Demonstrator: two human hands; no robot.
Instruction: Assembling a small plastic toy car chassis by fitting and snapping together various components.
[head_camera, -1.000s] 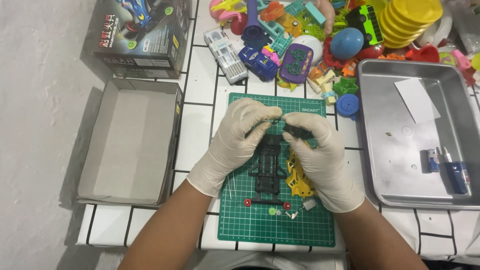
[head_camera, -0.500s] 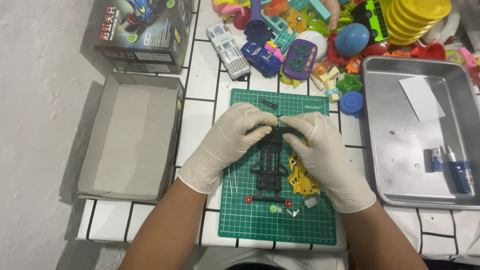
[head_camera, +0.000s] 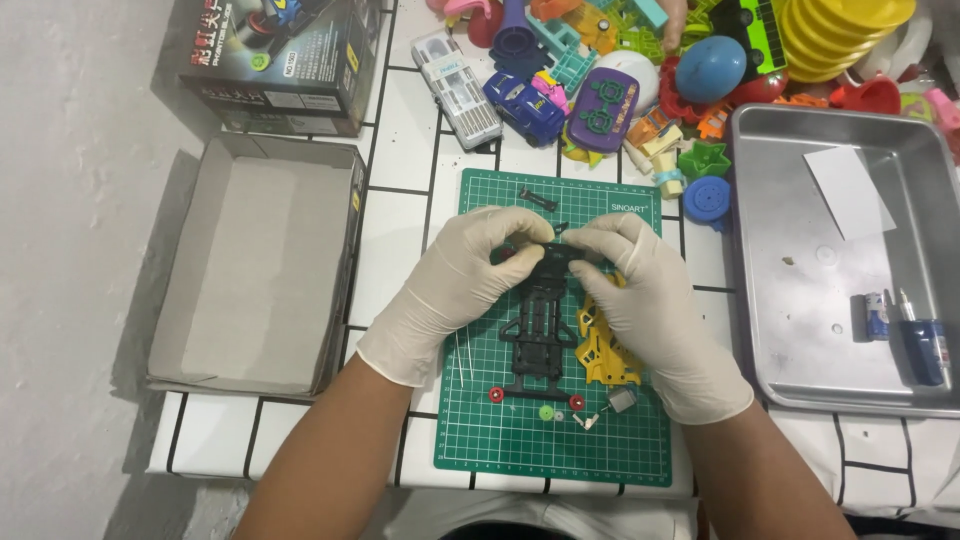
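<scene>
A white tiled bench (head_camera: 400, 140) carries a green cutting mat (head_camera: 500, 440), and the work sits right in the middle of it. A black toy-car chassis (head_camera: 540, 335) lies on the mat with its long axis running straight away from the person, near end toward the body, far end up under the gloves. Both hands meet at that far end. The left hand (head_camera: 455, 285) comes in from the left, the right hand (head_camera: 650, 310) from the right, and their fingers are closed together on the chassis tip, pinching it from either side; neither is plainly nearer, since both are touching it. Whatever small piece sits between the fingertips is hidden by the gloves.

Just beside the chassis, under the right palm, lies a yellow part (head_camera: 605, 350). Near the chassis's near end sit two red wheels (head_camera: 496, 395) and a green gear (head_camera: 546, 411), and a loose black bit (head_camera: 537, 198) rests on the mat beyond the hands. An open box (head_camera: 250, 270) stands to the left, a metal tray (head_camera: 800, 330) to the right, and a heap of bright toys (head_camera: 600, 70) at the far edge.
</scene>
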